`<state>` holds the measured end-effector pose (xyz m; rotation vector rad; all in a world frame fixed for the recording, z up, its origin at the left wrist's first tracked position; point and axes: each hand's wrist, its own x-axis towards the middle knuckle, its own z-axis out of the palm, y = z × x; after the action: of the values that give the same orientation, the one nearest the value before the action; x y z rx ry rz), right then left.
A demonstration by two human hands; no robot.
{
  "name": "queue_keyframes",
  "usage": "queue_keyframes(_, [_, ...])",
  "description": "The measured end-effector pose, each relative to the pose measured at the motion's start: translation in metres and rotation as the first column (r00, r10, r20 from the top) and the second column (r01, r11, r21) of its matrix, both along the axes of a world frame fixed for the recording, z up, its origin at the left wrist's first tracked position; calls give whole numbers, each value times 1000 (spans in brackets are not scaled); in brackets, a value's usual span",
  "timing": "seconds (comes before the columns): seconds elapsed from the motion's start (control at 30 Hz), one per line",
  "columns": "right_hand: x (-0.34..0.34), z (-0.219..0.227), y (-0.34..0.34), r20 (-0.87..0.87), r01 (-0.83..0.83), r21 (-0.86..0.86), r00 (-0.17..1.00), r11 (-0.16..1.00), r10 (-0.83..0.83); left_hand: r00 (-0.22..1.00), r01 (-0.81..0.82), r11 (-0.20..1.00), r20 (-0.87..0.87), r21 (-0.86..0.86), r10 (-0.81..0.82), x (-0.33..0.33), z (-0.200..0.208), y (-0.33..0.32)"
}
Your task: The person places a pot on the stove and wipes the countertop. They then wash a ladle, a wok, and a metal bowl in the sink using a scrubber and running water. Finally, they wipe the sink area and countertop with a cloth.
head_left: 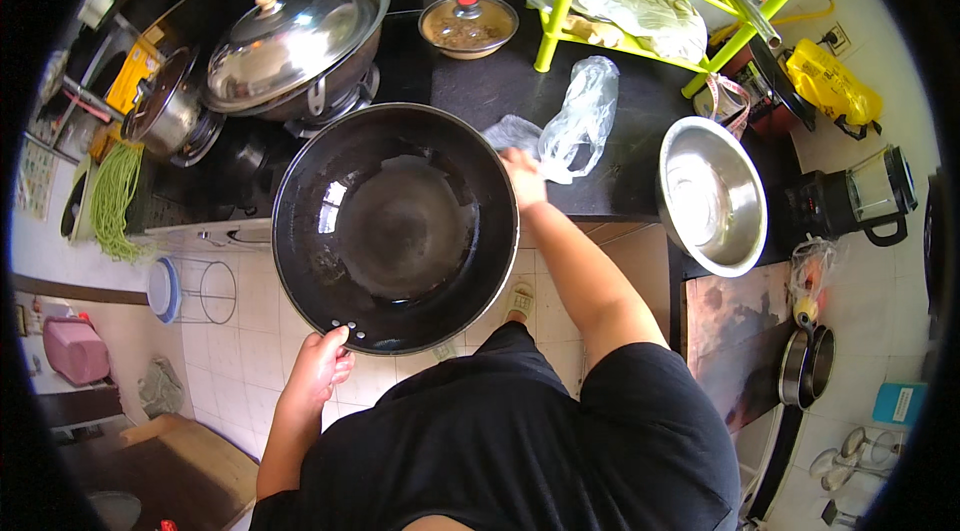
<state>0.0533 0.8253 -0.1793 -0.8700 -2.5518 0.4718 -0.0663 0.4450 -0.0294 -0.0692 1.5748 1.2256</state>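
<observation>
A wide black wok [400, 221] is held up in front of the counter, its inside facing me with a wet shine. My left hand [322, 363] is closed round its handle at the lower left rim, so the handle is mostly hidden. Past the wok's right rim, my right hand [524, 177] reaches down to a grey cloth [514, 133] on the black counter, fingers bent onto it and partly out of sight. Beside the cloth lies a crumpled clear plastic bag [585, 116].
Left on the stove, a big lidded pot [290, 46] stands beside a smaller lidded pot [168, 111]. A glass-lidded bowl [467, 27] sits at the back. Rightward are a green rack [560, 6], a steel basin [712, 196] at the counter edge and a blender [870, 191].
</observation>
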Motion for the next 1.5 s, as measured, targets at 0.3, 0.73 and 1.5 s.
queue_keyframes(0.3, [105, -23, 128, -25, 776, -62, 627, 628, -778, 991, 130, 991, 8, 38, -130, 7, -7, 115])
queue_keyframes(0.73, [238, 47, -12, -61, 389, -481, 879, 786, -473, 938, 347, 938, 4, -7, -347, 11, -54, 225])
queue_keyframes(1.5, [286, 166, -221, -520, -153, -848, 53, 508, -852, 3, 909, -271, -655, 316, -756, 144, -30, 197])
